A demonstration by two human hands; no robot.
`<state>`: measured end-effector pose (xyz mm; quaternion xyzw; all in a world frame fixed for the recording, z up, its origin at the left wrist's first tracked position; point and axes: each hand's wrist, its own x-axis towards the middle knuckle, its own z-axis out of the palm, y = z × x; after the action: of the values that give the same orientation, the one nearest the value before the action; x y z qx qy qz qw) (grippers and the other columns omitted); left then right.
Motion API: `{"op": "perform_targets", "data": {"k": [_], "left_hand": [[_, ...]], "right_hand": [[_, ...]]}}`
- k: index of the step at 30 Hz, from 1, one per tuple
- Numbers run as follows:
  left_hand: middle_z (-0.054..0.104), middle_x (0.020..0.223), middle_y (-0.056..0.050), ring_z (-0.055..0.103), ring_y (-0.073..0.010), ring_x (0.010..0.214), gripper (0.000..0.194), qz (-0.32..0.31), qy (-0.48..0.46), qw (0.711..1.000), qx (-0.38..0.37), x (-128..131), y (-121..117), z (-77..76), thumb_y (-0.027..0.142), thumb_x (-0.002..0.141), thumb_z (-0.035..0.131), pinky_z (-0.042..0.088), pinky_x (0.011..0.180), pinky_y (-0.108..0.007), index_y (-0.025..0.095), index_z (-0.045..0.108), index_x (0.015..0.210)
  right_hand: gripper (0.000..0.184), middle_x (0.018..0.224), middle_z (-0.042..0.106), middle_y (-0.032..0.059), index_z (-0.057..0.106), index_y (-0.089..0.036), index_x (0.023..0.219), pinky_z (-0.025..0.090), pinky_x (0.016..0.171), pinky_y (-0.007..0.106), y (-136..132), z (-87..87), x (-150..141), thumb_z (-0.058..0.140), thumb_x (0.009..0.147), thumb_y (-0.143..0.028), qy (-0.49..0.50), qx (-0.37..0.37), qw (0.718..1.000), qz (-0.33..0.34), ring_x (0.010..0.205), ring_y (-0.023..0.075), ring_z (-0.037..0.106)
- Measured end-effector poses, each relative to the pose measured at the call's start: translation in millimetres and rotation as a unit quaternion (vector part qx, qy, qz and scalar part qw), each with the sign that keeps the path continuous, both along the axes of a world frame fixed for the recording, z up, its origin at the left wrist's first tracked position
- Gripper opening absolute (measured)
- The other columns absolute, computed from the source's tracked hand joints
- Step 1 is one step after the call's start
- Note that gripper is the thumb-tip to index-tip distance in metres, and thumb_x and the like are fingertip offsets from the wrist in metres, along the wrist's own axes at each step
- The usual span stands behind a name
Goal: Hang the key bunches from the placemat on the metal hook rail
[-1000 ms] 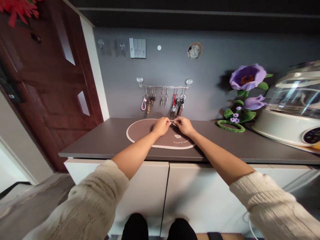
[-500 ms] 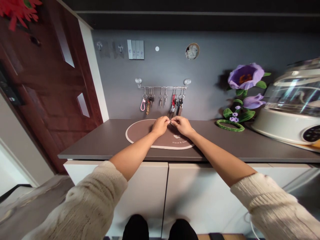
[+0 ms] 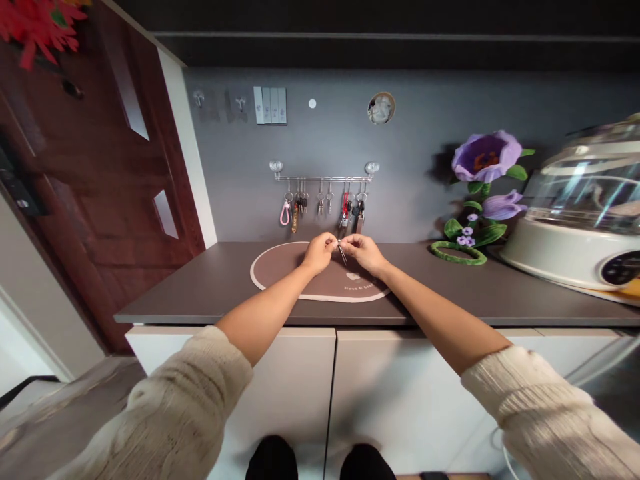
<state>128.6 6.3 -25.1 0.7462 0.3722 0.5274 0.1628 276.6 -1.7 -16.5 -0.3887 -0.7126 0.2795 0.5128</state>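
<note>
My left hand (image 3: 319, 255) and my right hand (image 3: 366, 253) meet over the brown oval mat (image 3: 285, 273) on the countertop. Both are closed, fingertips pinching a small metal key ring. Thin silvery keys (image 3: 343, 255) dangle from it between the hands; fingers cover most of the ring. Just behind, a clear rail (image 3: 325, 179) on the wall carries several hanging key sets, among them a pink loop (image 3: 285, 213) at the left and a red-strapped bunch (image 3: 345, 208) at the right.
Purple fabric flowers (image 3: 486, 157) in a green ring base stand to the right, beside a white appliance with a clear dome (image 3: 560, 240). A dark red door (image 3: 100, 167) is at left. White cabinet doors (image 3: 270, 387) lie below the counter edge; a dark shelf hangs overhead.
The keys between my fingers now hang lower and show more clearly. Both hands stay together in nearly the same place, and the view has shifted slightly.
</note>
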Motion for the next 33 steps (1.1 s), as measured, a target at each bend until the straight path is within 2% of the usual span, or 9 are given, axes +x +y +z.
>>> {"op": "perform_targets", "data": {"k": [7,21,25,33], "left_hand": [[0.059,0.073,0.0,0.052,-0.011,0.07,0.009,-0.007,0.004,1.0,0.017,1,2,-2.8,0.02,0.076,0.047,0.041,0.07,-0.024,0.016,0.055,0.076],[0.062,0.08,-0.003,0.054,-0.0132,0.075,0.019,0.045,0.079,0.995,0.031,0,3,-7.0,0.029,0.081,0.043,0.041,0.072,-0.026,0.017,0.058,0.079],[0.061,0.081,-0.004,0.054,-0.0136,0.076,0.02,0.045,0.089,0.994,0.032,1,2,-6.9,0.029,0.081,0.042,0.04,0.071,-0.026,0.017,0.058,0.079],[0.061,0.079,-0.003,0.053,-0.0134,0.075,0.018,0.06,0.108,0.992,0.025,0,-3,-4.4,0.024,0.081,0.041,0.039,0.07,-0.025,0.017,0.058,0.078]], "right_hand": [[0.033,0.062,0.056,-0.0003,0.059,-0.014,0.069,0.038,0.057,0.024,3,-2.0,3,0.064,0.059,-0.045,0.029,-0.013,0.999,-0.009,0.056,0.0091,0.046],[0.04,0.061,0.054,-0.0002,0.059,-0.013,0.068,0.036,0.06,0.025,0,13.9,20,0.063,0.059,-0.052,0.091,0.034,0.989,-0.111,0.057,0.0088,0.042],[0.043,0.063,0.054,0.0004,0.06,-0.013,0.069,0.036,0.06,0.025,6,24.3,28,0.065,0.056,-0.053,0.122,0.031,0.984,-0.129,0.058,0.0088,0.043],[0.04,0.06,0.054,0.0002,0.059,-0.013,0.065,0.037,0.059,0.025,22,56.9,45,0.066,0.053,-0.05,0.137,0.02,0.976,-0.168,0.057,0.0085,0.043]]}}
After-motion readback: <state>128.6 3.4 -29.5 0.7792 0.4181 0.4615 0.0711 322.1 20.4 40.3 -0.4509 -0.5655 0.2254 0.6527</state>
